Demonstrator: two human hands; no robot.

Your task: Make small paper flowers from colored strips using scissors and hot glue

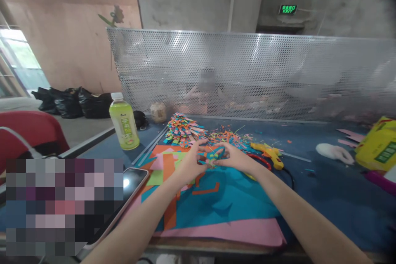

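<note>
Paper piece (213,156) pinched between two curled hands

Both hands close their fingertips on the small blue-green paper piece, which lies directly between them, raised over the coloured sheets. Its shape is hard to make out: fingers cover its edges and the detail blurs, so which fingertips bear on it cannot be told. The left hand (192,161) comes in with its back up, index finger arched forward and thumb below. The right hand (237,157) mirrors it, wrist bent inward, fingers curled toward the left ones. Both forearms slant in from below and are cut off by the lower border.

Beneath the hands lies a blue sheet (244,200), partly hidden by the right forearm; an orange strip (169,212) runs below the left hand, its edge near that forearm. Just beyond the left hand stands a layered paper cone (181,128); beyond both, thin paper scraps (227,136) tangle too finely to separate. A yellow glue gun (269,153) sits right of the right hand, its cable disappearing behind the forearm. Left of the left forearm, pixelation masks much of a phone (137,176).
</note>
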